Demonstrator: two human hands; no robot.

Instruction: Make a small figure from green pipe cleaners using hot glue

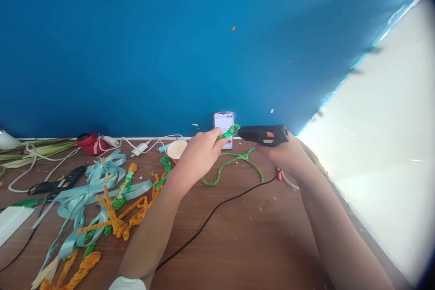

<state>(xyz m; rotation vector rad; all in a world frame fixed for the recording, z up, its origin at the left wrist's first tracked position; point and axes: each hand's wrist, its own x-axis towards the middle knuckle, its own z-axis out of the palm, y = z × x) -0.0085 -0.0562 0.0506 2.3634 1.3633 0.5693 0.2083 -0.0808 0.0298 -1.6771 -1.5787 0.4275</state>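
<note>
My left hand pinches a looped green pipe cleaner, held up in front of a phone that leans on the wall. In my right hand is a black glue gun, its nozzle pointing left and close to the green loop. Whether the nozzle touches the loop I cannot tell. A long, bent green pipe cleaner lies on the table below my hands. The glue gun's black cord runs across the wood toward me.
To the left lie light blue ribbon, twisted orange pipe cleaners and a second black glue gun. A paper cup stands behind my left forearm. White cables and a red bundle sit by the blue wall.
</note>
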